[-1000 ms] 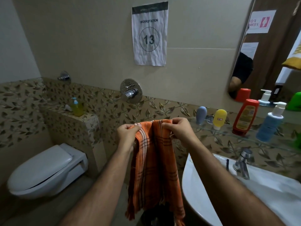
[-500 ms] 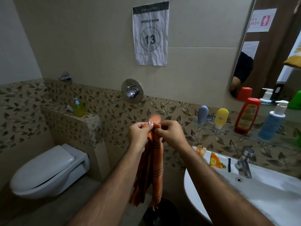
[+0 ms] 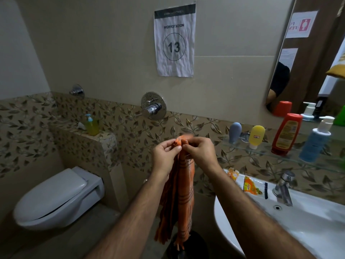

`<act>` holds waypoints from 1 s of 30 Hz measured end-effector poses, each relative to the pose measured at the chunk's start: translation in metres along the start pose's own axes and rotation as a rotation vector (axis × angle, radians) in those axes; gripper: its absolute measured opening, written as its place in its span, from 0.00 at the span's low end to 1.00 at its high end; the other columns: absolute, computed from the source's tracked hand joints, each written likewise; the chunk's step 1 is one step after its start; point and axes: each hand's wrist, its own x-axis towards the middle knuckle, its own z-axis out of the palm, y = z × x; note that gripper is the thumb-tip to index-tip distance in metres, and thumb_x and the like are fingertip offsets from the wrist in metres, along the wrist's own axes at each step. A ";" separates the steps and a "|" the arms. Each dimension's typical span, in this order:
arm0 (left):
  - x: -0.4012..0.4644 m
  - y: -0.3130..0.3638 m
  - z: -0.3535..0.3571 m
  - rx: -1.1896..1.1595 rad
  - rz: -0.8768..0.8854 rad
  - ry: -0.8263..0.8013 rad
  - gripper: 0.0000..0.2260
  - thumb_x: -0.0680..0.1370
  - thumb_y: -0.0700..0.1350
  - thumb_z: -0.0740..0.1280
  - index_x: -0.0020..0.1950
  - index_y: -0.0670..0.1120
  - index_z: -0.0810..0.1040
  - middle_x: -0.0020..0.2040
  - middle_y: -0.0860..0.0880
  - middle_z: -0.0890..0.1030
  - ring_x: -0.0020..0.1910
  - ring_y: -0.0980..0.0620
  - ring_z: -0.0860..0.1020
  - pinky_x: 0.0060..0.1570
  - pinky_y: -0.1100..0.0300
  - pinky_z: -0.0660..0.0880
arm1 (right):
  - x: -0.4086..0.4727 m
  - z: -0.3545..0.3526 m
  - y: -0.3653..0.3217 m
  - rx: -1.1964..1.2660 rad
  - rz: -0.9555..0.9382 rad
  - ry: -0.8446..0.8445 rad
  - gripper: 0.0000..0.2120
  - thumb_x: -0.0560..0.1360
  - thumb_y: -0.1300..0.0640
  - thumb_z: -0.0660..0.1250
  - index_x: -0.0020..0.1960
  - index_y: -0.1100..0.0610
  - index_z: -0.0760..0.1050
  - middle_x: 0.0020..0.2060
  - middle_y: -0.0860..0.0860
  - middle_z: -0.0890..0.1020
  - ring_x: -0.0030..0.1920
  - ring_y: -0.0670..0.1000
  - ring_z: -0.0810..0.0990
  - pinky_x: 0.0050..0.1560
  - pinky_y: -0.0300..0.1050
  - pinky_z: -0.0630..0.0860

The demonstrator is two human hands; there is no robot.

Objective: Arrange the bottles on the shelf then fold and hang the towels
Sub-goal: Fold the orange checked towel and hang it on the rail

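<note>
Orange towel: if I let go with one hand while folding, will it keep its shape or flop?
Probably flop: the towel hangs limp in long loose folds below the left hand and right hand, which pinch its top edge together. It looks thin and light, so one hand could likely carry it. The fringed lower end may swing and snag.

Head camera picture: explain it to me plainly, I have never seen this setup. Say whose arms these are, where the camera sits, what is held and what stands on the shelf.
No machine here: a person wears one wide-angle camera on the head, looking forward and down, so the two bare arms are their own. The left hand and right hand both pinch the top edge of an orange checked towel, which hangs folded between them. On the glass shelf stand a grey-blue bottle, a yellow bottle, a red bottle and a blue pump bottle. Below is a white sink; to the left, a toilet.
</note>
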 end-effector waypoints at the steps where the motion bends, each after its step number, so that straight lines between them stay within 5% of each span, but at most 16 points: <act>1: 0.002 0.000 0.000 -0.001 -0.014 0.049 0.11 0.75 0.34 0.70 0.55 0.43 0.81 0.45 0.47 0.86 0.44 0.51 0.85 0.42 0.61 0.81 | -0.001 0.001 -0.001 0.007 0.003 0.004 0.04 0.73 0.61 0.72 0.47 0.58 0.85 0.38 0.51 0.86 0.39 0.49 0.86 0.45 0.55 0.84; 6: 0.017 0.000 0.000 0.106 -0.002 0.192 0.06 0.75 0.38 0.71 0.50 0.47 0.82 0.45 0.47 0.86 0.45 0.50 0.85 0.50 0.51 0.82 | -0.004 0.001 -0.004 -0.025 -0.033 0.035 0.04 0.72 0.61 0.71 0.43 0.55 0.85 0.35 0.49 0.86 0.37 0.47 0.85 0.44 0.55 0.83; 13: 0.016 -0.003 0.004 0.137 0.068 0.061 0.09 0.75 0.37 0.71 0.54 0.45 0.82 0.47 0.46 0.86 0.45 0.53 0.85 0.47 0.57 0.81 | -0.007 0.005 -0.011 0.002 -0.074 0.004 0.06 0.75 0.60 0.70 0.48 0.55 0.86 0.38 0.49 0.86 0.40 0.47 0.86 0.45 0.52 0.84; 17: 0.015 0.003 -0.010 0.034 0.084 -0.109 0.14 0.71 0.41 0.76 0.55 0.49 0.82 0.47 0.49 0.86 0.46 0.51 0.85 0.43 0.59 0.81 | -0.007 -0.001 -0.021 0.287 0.048 -0.159 0.16 0.74 0.70 0.59 0.51 0.61 0.84 0.43 0.60 0.86 0.44 0.58 0.86 0.42 0.49 0.84; 21: 0.017 0.010 -0.014 0.047 0.128 -0.032 0.10 0.73 0.37 0.72 0.50 0.51 0.82 0.47 0.47 0.86 0.48 0.48 0.84 0.48 0.54 0.81 | -0.004 -0.005 -0.024 0.476 0.146 -0.237 0.17 0.75 0.72 0.55 0.57 0.66 0.79 0.49 0.65 0.84 0.48 0.60 0.85 0.45 0.52 0.83; 25: 0.023 0.031 -0.015 -0.105 0.123 -0.050 0.08 0.78 0.35 0.66 0.51 0.46 0.81 0.47 0.45 0.84 0.46 0.50 0.83 0.45 0.57 0.80 | 0.001 -0.014 -0.007 0.395 0.017 0.105 0.11 0.77 0.65 0.66 0.59 0.61 0.76 0.48 0.60 0.84 0.46 0.56 0.85 0.49 0.55 0.82; 27: 0.025 0.042 -0.017 -0.166 0.124 -0.137 0.09 0.79 0.34 0.64 0.53 0.44 0.80 0.46 0.46 0.85 0.44 0.51 0.83 0.43 0.59 0.80 | 0.006 -0.023 0.007 0.171 0.024 0.250 0.33 0.71 0.49 0.76 0.71 0.55 0.67 0.58 0.55 0.80 0.57 0.53 0.80 0.57 0.52 0.79; 29: 0.026 0.050 -0.018 -0.220 0.134 -0.215 0.09 0.80 0.34 0.62 0.53 0.44 0.80 0.44 0.47 0.85 0.43 0.52 0.83 0.42 0.59 0.80 | 0.011 -0.033 0.017 0.162 0.054 0.104 0.52 0.62 0.39 0.80 0.77 0.50 0.57 0.68 0.55 0.73 0.67 0.54 0.74 0.65 0.54 0.73; 30: 0.026 0.053 -0.020 -0.245 0.144 -0.244 0.09 0.80 0.34 0.62 0.53 0.44 0.79 0.44 0.48 0.85 0.43 0.53 0.83 0.42 0.60 0.81 | 0.012 -0.035 0.018 0.250 0.049 -0.049 0.54 0.60 0.39 0.81 0.77 0.51 0.57 0.70 0.56 0.73 0.69 0.56 0.73 0.66 0.55 0.73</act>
